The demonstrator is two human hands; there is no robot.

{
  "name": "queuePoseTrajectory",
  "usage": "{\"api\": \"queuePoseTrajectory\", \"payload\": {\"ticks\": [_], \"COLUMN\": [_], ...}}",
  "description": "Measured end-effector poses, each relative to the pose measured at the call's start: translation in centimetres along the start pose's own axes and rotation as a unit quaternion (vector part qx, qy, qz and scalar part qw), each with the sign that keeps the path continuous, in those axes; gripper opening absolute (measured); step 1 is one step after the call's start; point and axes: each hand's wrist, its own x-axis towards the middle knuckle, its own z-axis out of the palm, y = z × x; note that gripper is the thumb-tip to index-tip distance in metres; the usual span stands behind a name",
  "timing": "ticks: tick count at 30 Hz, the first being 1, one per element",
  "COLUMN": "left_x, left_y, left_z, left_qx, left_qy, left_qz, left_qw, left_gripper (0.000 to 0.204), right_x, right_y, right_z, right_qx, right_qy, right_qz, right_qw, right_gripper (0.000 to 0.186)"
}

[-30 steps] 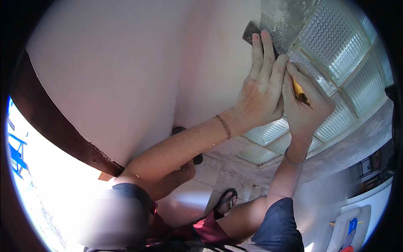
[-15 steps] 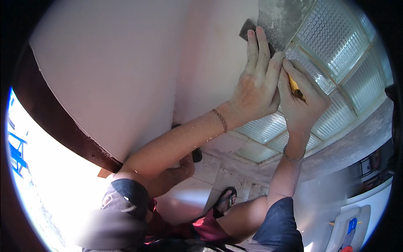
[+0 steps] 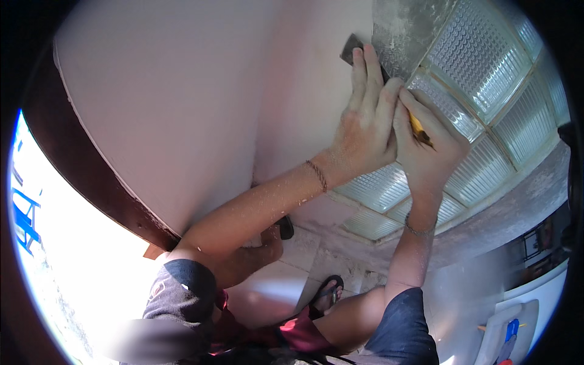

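Observation:
A scraper with a dark flat blade (image 3: 350, 50) and a yellow handle (image 3: 421, 131) lies tilted against the pale wall (image 3: 310, 79). My right hand (image 3: 431, 149) is closed around the handle, whose yellow end shows between thumb and palm. Dusty and stretched out, two fingers of my left hand (image 3: 365, 131) lie flat against the blade, pressing on it. The two hands touch at the fingers, hiding the middle of the tool. Just left of a rough grey wall patch (image 3: 409, 33), the blade's edge meets the pale surface.
Ribbed glass blocks (image 3: 480, 61) fill the wall on the right, above a curved ledge (image 3: 523, 210). A dark brown frame (image 3: 91, 158) edges the bright opening at left. Below are my sandalled foot (image 3: 328, 292) and floor tiles. A grey chair with a blue item (image 3: 512, 328) stands lower right.
Both hands and the scraper have shifted slightly left and down along the wall together. The grip looks the same.

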Motion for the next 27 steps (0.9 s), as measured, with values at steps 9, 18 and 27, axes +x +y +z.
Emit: {"api": "queuePoseTrajectory", "payload": {"ticks": [9, 18, 27], "left_x": [0.1, -0.3, 0.0], "left_y": [0.2, -0.5, -0.7], "left_z": [0.1, 0.2, -0.1], "left_qx": [0.001, -0.005, 0.001], "left_qy": [0.009, 0.032, 0.035], "left_qz": [0.010, -0.026, 0.011], "left_qw": [1.000, 0.999, 0.999], "left_gripper": [0.057, 0.056, 0.056], "right_x": [0.1, 0.4, 0.2], "right_y": [-0.5, -0.7, -0.9], "right_z": [0.1, 0.7, 0.2], "right_qx": [0.004, 0.019, -0.015], "right_qy": [0.009, 0.011, -0.006], "right_qz": [0.003, 0.012, 0.016], "right_qw": [1.000, 1.000, 1.000], "right_gripper": [0.017, 0.017, 0.016]}}
